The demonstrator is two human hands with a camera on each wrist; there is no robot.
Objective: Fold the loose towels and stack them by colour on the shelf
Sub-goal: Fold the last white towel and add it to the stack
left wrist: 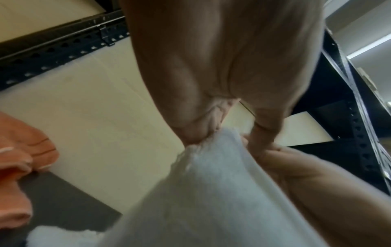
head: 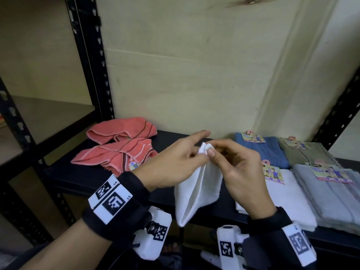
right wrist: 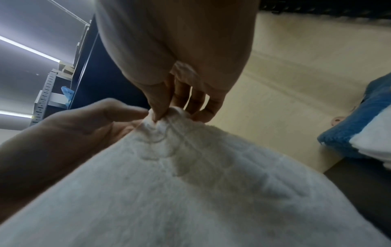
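- Fingers of the left hand [head: 171, 164] and right hand [head: 239, 166] both pinch one bunched top corner of the white towel [head: 196, 191], so it hangs doubled above the shelf [head: 165, 137], probably to match edges.
- Folded white stack [head: 280, 193] lies right; salmon towels [head: 116, 152] lie loose left.

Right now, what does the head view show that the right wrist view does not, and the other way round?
Only the head view shows the two loose pink towels on the black shelf, the grey towel and the paper labels. Only the right wrist view shows ceiling light strips and another rack. Both show the white towel hanging from its top, pinched by the left hand and the right hand, and the folded blue towel.
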